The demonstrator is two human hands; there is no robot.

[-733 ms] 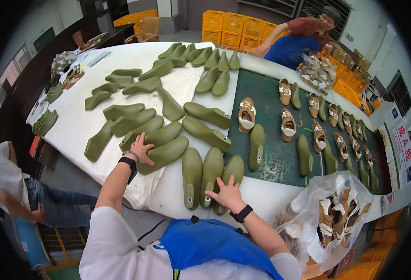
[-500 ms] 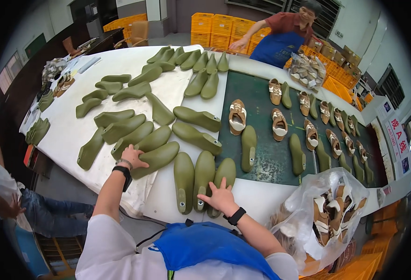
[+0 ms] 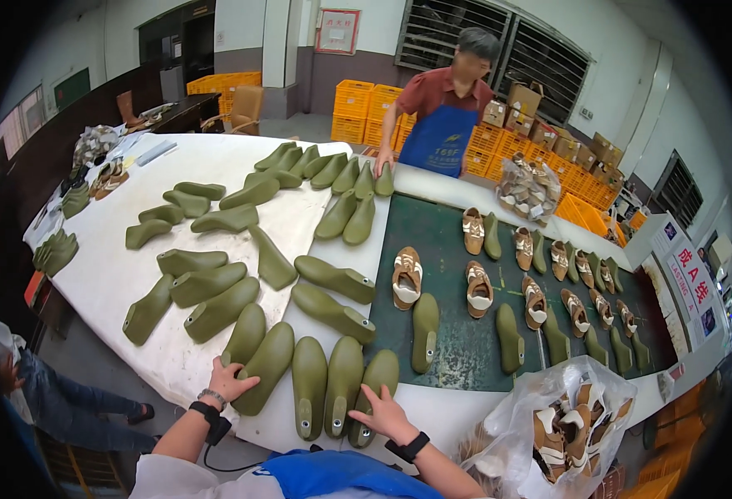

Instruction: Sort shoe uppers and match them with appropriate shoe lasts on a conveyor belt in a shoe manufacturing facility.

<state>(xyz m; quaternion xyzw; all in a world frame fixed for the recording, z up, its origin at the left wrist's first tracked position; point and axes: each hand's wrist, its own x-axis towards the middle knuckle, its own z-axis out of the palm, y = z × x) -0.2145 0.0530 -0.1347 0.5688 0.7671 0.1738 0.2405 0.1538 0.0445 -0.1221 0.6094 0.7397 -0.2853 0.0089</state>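
Workshop surface (image 3: pixel 216 166), white-covered, green mat (image 3: pixel 457 349) at right, olive shoe lasts (image 3: pixel 216 308) laid in rows; left hand (image 3: pixel 231 381) rested on a last at the near edge (image 3: pixel 264 366), fingers spread flat; right hand (image 3: pixel 380 409) placed on another last (image 3: pixel 376 391), fingers splayed, nothing gripped; bagged shoe uppers (image 3: pixel 566 424) near right; aproned person (image 3: pixel 441 116) stood opposite.

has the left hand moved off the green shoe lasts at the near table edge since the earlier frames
No. The left hand still rests on the olive-green plastic shoe lasts at the near edge of the white table, same spot relative to them; only the camera shifted.
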